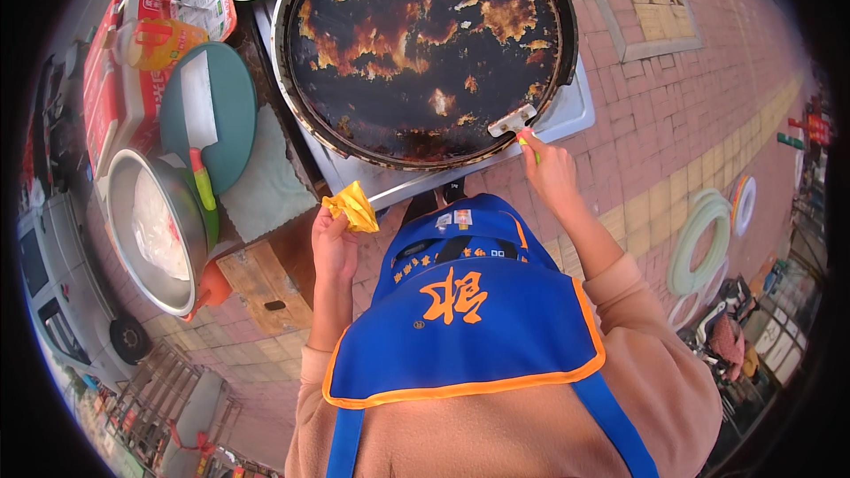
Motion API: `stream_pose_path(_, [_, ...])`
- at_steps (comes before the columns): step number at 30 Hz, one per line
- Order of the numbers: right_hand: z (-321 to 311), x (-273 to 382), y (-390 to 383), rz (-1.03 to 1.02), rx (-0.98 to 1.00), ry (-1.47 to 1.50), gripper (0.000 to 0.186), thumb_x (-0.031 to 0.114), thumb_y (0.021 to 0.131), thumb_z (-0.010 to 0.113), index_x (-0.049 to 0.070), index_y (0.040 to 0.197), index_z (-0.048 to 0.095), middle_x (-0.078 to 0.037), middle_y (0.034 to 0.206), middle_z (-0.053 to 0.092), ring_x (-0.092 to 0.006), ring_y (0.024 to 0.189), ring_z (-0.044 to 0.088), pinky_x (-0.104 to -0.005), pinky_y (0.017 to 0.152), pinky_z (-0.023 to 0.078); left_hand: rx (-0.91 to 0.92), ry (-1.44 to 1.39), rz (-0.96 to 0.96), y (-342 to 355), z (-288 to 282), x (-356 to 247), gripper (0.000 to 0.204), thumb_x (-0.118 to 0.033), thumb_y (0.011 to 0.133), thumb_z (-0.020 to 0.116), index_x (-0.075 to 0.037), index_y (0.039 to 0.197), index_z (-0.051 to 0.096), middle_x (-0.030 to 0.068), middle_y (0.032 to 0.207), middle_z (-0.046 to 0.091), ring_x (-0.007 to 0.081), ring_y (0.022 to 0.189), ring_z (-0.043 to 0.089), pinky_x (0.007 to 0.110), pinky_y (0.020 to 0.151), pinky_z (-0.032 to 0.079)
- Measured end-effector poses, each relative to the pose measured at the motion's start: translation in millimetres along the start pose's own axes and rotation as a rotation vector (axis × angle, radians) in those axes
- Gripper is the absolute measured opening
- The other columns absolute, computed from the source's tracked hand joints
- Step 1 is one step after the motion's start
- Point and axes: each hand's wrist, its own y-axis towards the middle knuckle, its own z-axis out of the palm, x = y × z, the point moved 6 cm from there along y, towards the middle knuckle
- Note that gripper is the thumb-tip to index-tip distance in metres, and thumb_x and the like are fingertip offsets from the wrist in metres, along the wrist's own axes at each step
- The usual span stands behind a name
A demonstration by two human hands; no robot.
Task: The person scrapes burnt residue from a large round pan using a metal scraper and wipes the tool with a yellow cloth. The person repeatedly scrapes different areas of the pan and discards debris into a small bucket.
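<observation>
A large round black griddle [425,62] with scorched brown and pale patches fills the top middle. My right hand [551,170] is closed on the green handle of a scraper [513,120], whose wide metal blade lies at the griddle's near right rim. Near the griddle's lower left, my left hand [335,239] pinches a crumpled shiny yellow wrapper [356,206]; whether anything is inside it I cannot tell. Left of that hand, a cleaver [199,102] with a green and red handle rests on a round dark green board [235,115].
A metal bowl [119,204] holding a clear plastic bag [159,226] stands at the left. Beyond the board are red and white boxes [104,88] and an orange-tinted container [164,42]. A grey cloth [266,181] lies beside the board. Brick paving [655,124] stretches to the right.
</observation>
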Motion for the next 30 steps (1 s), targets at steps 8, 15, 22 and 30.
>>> stream_pose_path(8, [0.7,19.0,26.8,-0.055,-0.073,-0.05,0.024,0.025,0.094,0.062,0.02,0.115,0.073,-0.02,0.075,0.069,-0.0433,0.072,0.067,-0.0531,0.065,0.054,0.044,-0.052,-0.008,4.9,-1.1,0.6,0.033,0.003,0.096,0.044,0.002,0.128,0.051,0.0119,0.123,0.063,0.0219,0.11,0.064,0.036,0.098,0.05])
stream_pose_path(15, [2.3,32.0,55.3,-0.105,-0.099,-0.04,0.023,0.025,0.094,0.062,0.019,0.113,0.073,-0.02,0.077,0.07,-0.0433,0.073,0.067,-0.0527,0.066,0.054,0.012,-0.05,0.019,3.8,-10.0,-7.2,0.033,0.004,0.096,0.044,0.003,0.128,0.051,0.0131,0.124,0.063,0.0222,0.111,0.064,0.037,0.098,0.05])
stream_pose_path(22, [3.0,43.6,82.6,-0.128,-0.119,-0.055,0.022,0.025,0.094,0.063,0.019,0.112,0.074,-0.02,0.081,0.071,-0.042,0.077,0.068,-0.0512,0.068,0.055,-0.024,-0.104,0.031,1.4,-18.6,-7.6,0.034,0.004,0.096,0.044,0.003,0.129,0.05,0.0139,0.126,0.062,0.024,0.113,0.063,0.038,0.1,0.05])
stream_pose_path(30, [3.9,47.5,93.5,-0.086,-0.076,-0.081,0.024,0.027,0.093,0.063,0.021,0.114,0.074,-0.022,0.083,0.07,-0.0423,0.08,0.068,-0.0522,0.072,0.055,-0.012,-0.109,0.044,3.4,-26.6,-3.7,0.031,-0.001,0.098,0.048,0.002,0.129,0.051,0.0119,0.125,0.063,0.023,0.11,0.065,0.038,0.097,0.052])
